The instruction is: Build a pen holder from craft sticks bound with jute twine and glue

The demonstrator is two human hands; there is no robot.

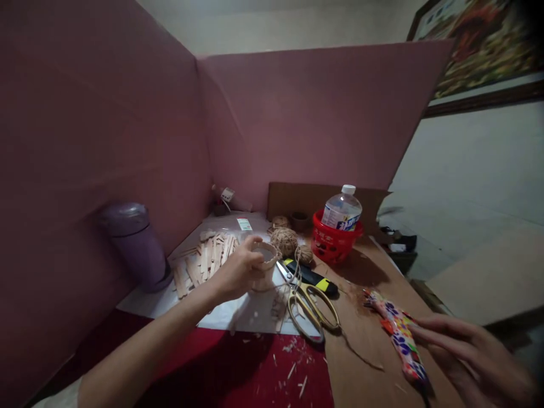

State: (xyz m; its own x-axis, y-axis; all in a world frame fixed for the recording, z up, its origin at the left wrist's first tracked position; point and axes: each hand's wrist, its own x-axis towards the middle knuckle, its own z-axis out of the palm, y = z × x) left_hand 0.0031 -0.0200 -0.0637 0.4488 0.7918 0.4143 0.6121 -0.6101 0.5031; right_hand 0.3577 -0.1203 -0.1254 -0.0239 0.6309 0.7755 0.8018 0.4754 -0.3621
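Observation:
My left hand (241, 268) grips a small round cup-like piece with a pale scalloped rim (268, 265), its fingers over the near side; the hand hides part of it. At the right, my right hand (471, 348) has its fingers stretched out, the tips at the side of a colourful flower-patterned tool (402, 340). The tool looks like a glue gun, with a dark cord at its near end, and lies on the brown board. Between the hands lie gold-handled scissors (308, 306), blades partly apart, and a black and yellow utility knife (314, 277).
Flat wooden sticks (208, 260) are piled left of the cup. Twine balls (284, 241) sit behind it. A red basket (335, 241) holds a clear bottle (343, 209). A purple tumbler (136, 246) leans at the left wall. Shavings litter the red cloth (255, 368).

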